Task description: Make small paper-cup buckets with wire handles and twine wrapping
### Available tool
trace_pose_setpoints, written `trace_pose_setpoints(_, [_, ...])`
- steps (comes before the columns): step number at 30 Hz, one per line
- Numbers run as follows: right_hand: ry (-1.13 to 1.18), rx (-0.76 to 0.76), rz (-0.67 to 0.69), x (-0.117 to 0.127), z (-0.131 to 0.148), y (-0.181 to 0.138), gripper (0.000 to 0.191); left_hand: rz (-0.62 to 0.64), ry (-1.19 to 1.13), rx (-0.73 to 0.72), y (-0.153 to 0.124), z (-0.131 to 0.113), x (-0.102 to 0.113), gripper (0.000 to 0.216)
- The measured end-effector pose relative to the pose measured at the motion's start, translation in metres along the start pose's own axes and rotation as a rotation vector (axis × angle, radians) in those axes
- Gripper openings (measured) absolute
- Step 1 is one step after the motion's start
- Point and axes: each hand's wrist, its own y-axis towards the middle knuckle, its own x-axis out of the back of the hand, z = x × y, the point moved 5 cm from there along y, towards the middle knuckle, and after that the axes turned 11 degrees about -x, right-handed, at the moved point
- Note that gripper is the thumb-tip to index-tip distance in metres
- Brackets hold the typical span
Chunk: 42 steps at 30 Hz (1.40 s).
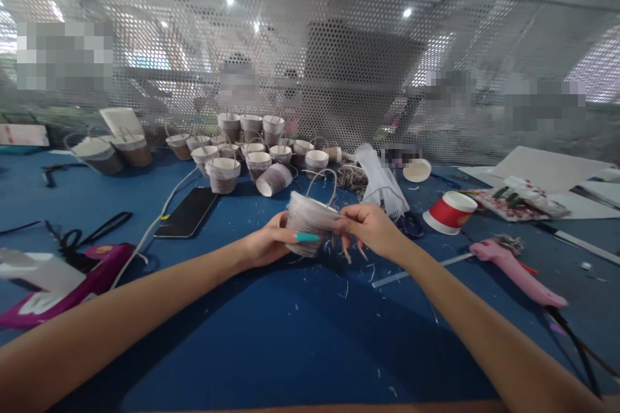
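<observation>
My left hand (pixel 268 242) grips a small paper cup wrapped in twine (pixel 307 219) from below and behind, holding it above the blue table (pixel 271 335). My right hand (pixel 371 227) pinches the cup's right side with thumb and fingers closed. A thin twine handle loop (pixel 327 184) arches over the cup's top. Bits of cut twine lie scattered on the table under the hands.
Several finished twine-wrapped cups (pixel 252 145) stand at the back by a perforated metal screen. A phone (pixel 186 211) with a white cable lies left of centre. Scissors (pixel 72 239) and a magenta glue gun (pixel 72 281) lie left; a pink glue gun (pixel 513 271), red cup (pixel 449 211) and plastic strips (pixel 380 177) right.
</observation>
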Motion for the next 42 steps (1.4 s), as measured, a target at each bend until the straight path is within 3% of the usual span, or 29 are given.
trace_pose_setpoints(7, [0.048, 0.060, -0.077, -0.002, 0.003, -0.001, 0.042, 0.070, -0.010, 0.022, -0.002, 0.003, -0.002, 0.056])
trace_pose_setpoints(13, [0.017, 0.064, -0.108, -0.002, 0.000, 0.000, 0.043, 0.017, 0.122, 0.000, -0.001, 0.006, -0.004, 0.062])
trace_pose_setpoints(25, [0.012, 0.068, -0.071, 0.006, 0.009, -0.003, 0.043, 0.088, -0.070, 0.051, -0.002, 0.006, -0.001, 0.050])
trace_pose_setpoints(35, [-0.086, 0.206, -0.190, 0.009, 0.021, -0.015, 0.035, -0.059, -0.047, -0.034, 0.002, 0.005, 0.007, 0.045])
trace_pose_setpoints(42, [-0.125, 0.226, -0.205, 0.009, 0.020, -0.014, 0.035, -0.018, -0.088, 0.004, 0.000, 0.004, 0.003, 0.048])
